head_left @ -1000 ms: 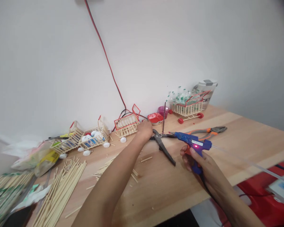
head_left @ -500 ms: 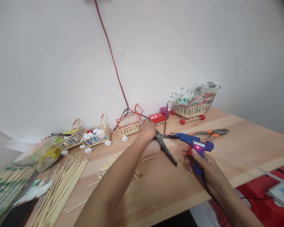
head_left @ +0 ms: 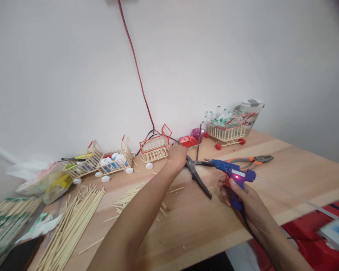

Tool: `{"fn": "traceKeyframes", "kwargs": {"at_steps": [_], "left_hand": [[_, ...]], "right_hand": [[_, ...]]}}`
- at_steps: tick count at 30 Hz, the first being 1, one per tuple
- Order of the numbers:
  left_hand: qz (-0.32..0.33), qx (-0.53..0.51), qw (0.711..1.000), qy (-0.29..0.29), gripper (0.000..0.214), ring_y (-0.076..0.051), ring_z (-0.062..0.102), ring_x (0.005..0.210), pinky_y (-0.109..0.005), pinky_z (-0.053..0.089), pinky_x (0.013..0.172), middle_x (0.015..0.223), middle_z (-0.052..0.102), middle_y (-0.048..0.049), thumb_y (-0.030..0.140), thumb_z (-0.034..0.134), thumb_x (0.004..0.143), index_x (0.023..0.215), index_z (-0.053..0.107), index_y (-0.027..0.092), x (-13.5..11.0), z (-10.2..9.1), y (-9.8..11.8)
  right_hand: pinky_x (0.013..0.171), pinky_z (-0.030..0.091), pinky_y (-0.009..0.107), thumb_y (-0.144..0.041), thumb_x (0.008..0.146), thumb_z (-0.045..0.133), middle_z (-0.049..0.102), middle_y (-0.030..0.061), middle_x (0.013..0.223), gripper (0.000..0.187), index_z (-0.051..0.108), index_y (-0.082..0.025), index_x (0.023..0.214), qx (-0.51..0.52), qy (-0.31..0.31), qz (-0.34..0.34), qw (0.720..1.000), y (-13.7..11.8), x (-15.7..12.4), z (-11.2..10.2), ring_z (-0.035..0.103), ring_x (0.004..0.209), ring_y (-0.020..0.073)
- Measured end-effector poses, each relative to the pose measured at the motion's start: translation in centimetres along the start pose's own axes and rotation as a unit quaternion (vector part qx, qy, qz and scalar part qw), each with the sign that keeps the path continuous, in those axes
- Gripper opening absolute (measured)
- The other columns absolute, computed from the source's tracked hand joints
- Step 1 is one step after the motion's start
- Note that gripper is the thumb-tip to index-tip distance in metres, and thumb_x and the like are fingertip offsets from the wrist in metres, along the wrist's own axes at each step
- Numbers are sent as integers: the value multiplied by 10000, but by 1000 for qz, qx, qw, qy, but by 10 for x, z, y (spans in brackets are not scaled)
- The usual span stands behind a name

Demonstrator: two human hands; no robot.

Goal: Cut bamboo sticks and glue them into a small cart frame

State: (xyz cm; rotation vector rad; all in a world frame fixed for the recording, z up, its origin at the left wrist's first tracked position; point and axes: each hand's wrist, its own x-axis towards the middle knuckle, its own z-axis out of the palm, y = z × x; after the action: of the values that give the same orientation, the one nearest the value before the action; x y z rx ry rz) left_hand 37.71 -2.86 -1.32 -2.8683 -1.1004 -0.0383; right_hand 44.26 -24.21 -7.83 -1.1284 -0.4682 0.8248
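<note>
Near the bench (head_left: 299, 165) front edge, right hand (head_left: 244, 197), grip wrapped around a blue glue gun (head_left: 234, 174) with red light lit. Farther back, left hand (head_left: 177, 156) between black shears (head_left: 197, 176) and a small stick cart (head_left: 154, 147) by the wall; grip impossible to tell.

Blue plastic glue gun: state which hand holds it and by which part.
The right hand grips the blue plastic glue gun by its handle.
</note>
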Motion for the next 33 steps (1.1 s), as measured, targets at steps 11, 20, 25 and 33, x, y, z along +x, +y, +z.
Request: {"fn": "traceKeyframes", "kwargs": {"at_steps": [11, 20, 25, 33], "left_hand": [[-8, 25, 1000, 14, 251, -259, 647, 1031, -347, 507, 857, 1041, 684, -211, 57, 517, 852, 1021, 702, 65, 20, 11, 9], [-35, 34, 998, 25, 319, -254, 649, 1031, -336, 508, 825, 1000, 698, -208, 17, 439, 873, 1040, 704, 78, 29, 19, 10], [-45, 32, 998, 31, 327, -254, 635, 1051, -358, 496, 848, 1055, 682, -205, 33, 417, 886, 1037, 702, 86, 23, 18, 11], [-61, 29, 998, 19, 344, -242, 627, 1044, -335, 475, 847, 1024, 682, -205, 22, 384, 879, 1031, 690, 65, 18, 13, 12]], "right_hand": [[490, 388, 203, -475, 764, 709, 581, 22, 753, 328, 634, -175, 873, 10, 0, 1, 1000, -3, -1, 3, 479, 600, 112], [486, 393, 211, -481, 770, 701, 596, 41, 795, 343, 629, -165, 882, 27, 8, -1, 1000, -3, 0, 2, 494, 600, 112], [481, 392, 212, -486, 769, 699, 583, 33, 768, 337, 627, -171, 864, 29, 10, -5, 1000, -4, -1, 2, 490, 596, 114], [478, 392, 210, -488, 738, 727, 601, 31, 793, 344, 641, -182, 870, 40, 17, -4, 999, -4, -1, 3, 494, 602, 112]]}}
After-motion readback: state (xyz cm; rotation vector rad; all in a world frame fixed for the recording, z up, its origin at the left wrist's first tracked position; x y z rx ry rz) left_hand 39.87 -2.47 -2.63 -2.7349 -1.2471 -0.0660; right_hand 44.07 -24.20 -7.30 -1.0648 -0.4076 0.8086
